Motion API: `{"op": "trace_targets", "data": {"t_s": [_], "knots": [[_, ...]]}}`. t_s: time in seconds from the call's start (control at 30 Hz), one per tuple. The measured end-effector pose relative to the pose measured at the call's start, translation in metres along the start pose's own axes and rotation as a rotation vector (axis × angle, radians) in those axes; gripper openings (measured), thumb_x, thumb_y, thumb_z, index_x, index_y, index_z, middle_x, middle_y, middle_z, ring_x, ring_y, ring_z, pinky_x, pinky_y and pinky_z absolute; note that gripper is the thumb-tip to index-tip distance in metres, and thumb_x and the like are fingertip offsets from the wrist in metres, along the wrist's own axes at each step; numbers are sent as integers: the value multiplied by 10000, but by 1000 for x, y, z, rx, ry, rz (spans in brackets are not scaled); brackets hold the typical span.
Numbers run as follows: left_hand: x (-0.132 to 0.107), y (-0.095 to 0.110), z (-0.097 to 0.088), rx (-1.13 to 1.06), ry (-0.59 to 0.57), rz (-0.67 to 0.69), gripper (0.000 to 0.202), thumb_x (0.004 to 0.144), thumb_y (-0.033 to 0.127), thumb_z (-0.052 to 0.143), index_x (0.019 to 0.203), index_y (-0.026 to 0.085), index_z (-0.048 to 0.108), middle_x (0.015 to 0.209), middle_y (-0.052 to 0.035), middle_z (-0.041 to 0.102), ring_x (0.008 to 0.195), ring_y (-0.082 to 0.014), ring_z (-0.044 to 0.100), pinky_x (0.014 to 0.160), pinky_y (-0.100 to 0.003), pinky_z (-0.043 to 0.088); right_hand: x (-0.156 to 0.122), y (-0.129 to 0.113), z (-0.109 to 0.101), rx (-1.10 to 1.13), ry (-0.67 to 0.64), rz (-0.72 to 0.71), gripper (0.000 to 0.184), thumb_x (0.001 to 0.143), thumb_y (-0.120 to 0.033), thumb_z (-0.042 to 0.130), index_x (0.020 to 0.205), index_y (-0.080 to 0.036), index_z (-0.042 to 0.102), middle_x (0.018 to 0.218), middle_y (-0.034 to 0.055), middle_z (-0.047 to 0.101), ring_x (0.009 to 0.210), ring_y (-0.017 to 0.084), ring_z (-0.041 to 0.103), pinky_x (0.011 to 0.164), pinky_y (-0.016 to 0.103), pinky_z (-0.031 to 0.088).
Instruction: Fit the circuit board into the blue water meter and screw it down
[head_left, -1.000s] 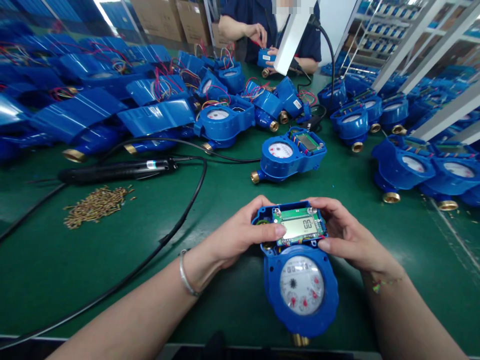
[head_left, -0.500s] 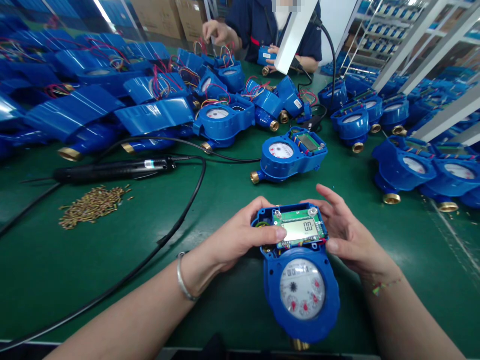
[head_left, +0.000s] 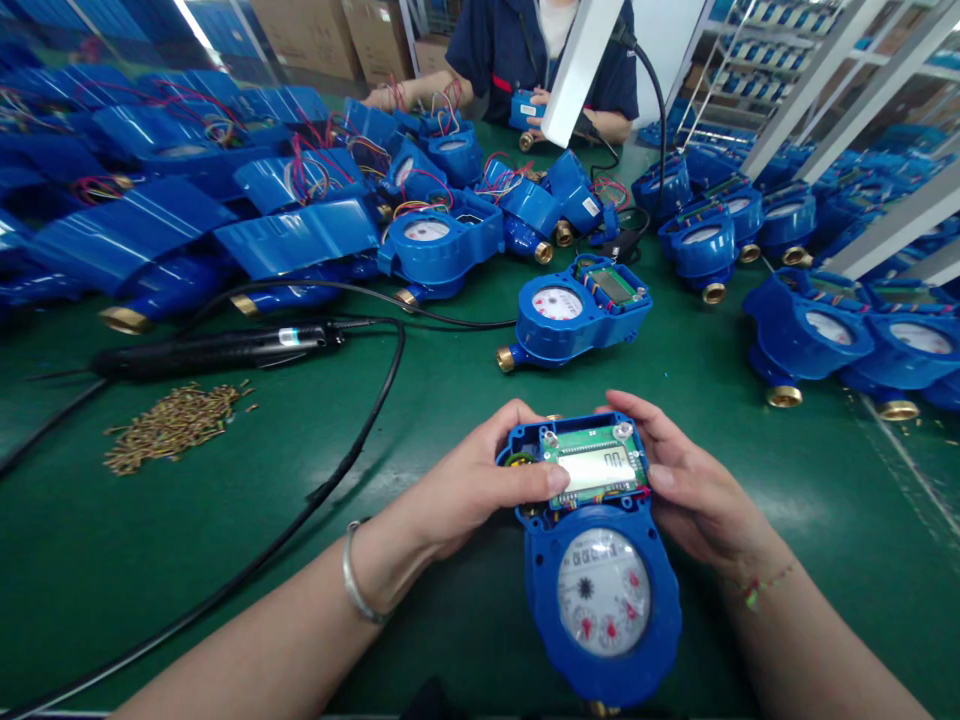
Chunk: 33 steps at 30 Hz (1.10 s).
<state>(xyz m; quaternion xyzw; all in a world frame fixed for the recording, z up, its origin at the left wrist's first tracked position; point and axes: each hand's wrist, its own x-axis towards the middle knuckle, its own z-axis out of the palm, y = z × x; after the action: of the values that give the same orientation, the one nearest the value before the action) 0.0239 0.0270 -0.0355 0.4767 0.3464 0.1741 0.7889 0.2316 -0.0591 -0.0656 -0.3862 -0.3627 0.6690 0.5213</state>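
Observation:
A blue water meter (head_left: pixel 602 590) lies in front of me, its round dial toward me and its electronics housing uncovered at the far end. Inside the housing sits a green circuit board with a lit display (head_left: pixel 596 467) that reads zeros. My left hand (head_left: pixel 487 480) grips the housing's left side, thumb resting on the display's left edge. My right hand (head_left: pixel 690 485) is closed around the housing's right side, thumb at its edge. The fingers beneath the housing are hidden. Just beyond stands another blue water meter (head_left: pixel 574 315) with its circuit board exposed.
A black electric screwdriver (head_left: pixel 217 350) with its cable lies at left, beside a pile of brass-coloured screws (head_left: pixel 176 425). Many blue meters with loose wires (head_left: pixel 300 235) crowd the left, more meters (head_left: pixel 810 320) the right. A co-worker (head_left: pixel 536 60) sits opposite, holding a blue part. White posts slant at right.
My right hand has closed in on the housing's right side; its fingers were spread before. The view has shifted slightly. The co-worker's arm on the left has lowered toward the meters.

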Motion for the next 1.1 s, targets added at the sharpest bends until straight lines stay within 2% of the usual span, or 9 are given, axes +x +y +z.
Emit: {"op": "trace_targets", "data": {"t_s": [0.2,0.47,0.6,0.7,0.9,1.1], "knots": [[-1,2,3,-21,31,-12,428,658,350,784,889,185,464,795,15,608,686,-132,557,639,-249,405,0,-3,2,-61,43,-51,470,814,-319,657,1251,-315,482,1314,48,473,1263,256,432,1004,402,443],[-2,1,6,-37,81,-28,442,651,349,788,930,189,484,820,3,631,693,-145,584,651,-262,419,-1,4,7,-29,54,-74,412,846,-343,621,1236,-311,494,1323,37,474,1179,233,494,958,378,471],[-3,1,6,-45,80,-29,440,650,328,792,936,189,490,810,10,633,675,-135,580,648,-255,425,-1,3,8,19,-9,-69,496,818,-377,659,1270,-298,470,1339,55,475,1176,251,510,968,398,471],[-3,1,5,-64,64,-28,433,653,316,793,938,191,492,826,11,638,682,-130,583,653,-250,429,-1,2,9,14,-53,-82,564,787,-269,719,1281,-312,449,1343,51,479,1191,239,511,954,369,489],[-2,1,5,-69,66,-32,438,651,319,794,943,191,493,830,5,638,670,-126,570,644,-246,424,-5,-1,7,-236,28,-235,548,828,-158,684,1293,-330,451,1402,51,416,1303,226,413,1004,356,483],[-2,0,4,-49,57,-37,440,650,318,794,943,189,493,850,-3,634,705,-137,578,648,-247,428,-7,-2,2,-289,10,-251,621,827,-135,681,1340,-343,400,1411,62,409,1325,237,391,1024,382,473]]}}
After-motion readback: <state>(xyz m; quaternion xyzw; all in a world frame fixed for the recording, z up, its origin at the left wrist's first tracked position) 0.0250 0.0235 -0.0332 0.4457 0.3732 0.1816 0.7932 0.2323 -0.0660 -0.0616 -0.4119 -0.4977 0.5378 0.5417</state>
